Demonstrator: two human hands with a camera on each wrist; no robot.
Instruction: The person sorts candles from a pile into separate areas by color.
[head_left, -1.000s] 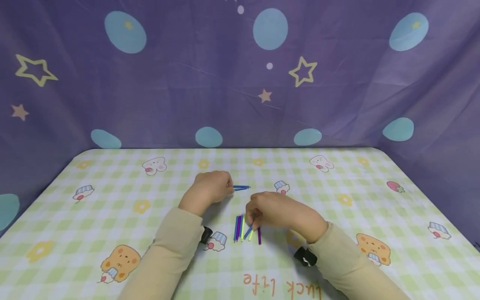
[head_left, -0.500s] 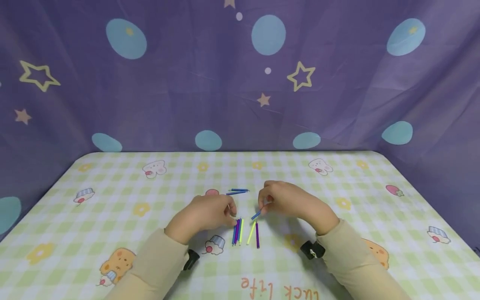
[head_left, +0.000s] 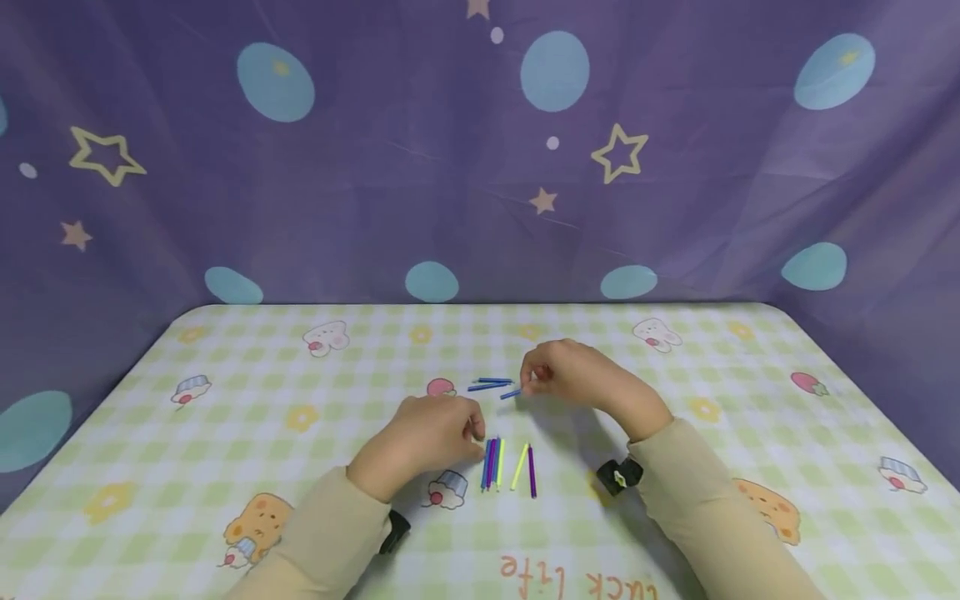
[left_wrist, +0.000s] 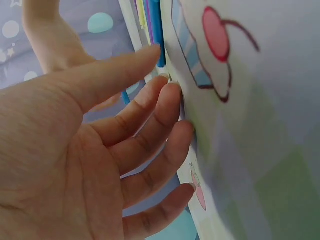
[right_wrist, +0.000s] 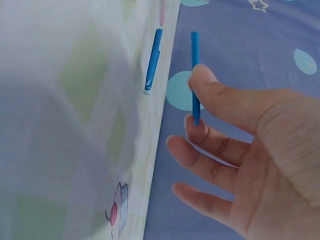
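Note:
My right hand pinches a slim blue stick, narrowed at one end, between thumb and fingers. The hand is just right of two blue sticks lying together farther back on the table. Nearer the front, a tight row of several blue, purple and yellow sticks lies side by side. My left hand rests with loosely bent fingers at the row's far left end; in the left wrist view its thumb tip overlaps a blue stick. Right of the row lie a yellow stick and a purple stick.
A green-and-white checked cloth with printed cartoons and lettering covers the table. Behind it hangs a purple curtain with stars and ovals. A dark band shows at the right wrist, another at the left.
The right hand has lifted a blue stick from the front group and carried it back beside the two blue ones. My left hand has left those two and come forward to the row.

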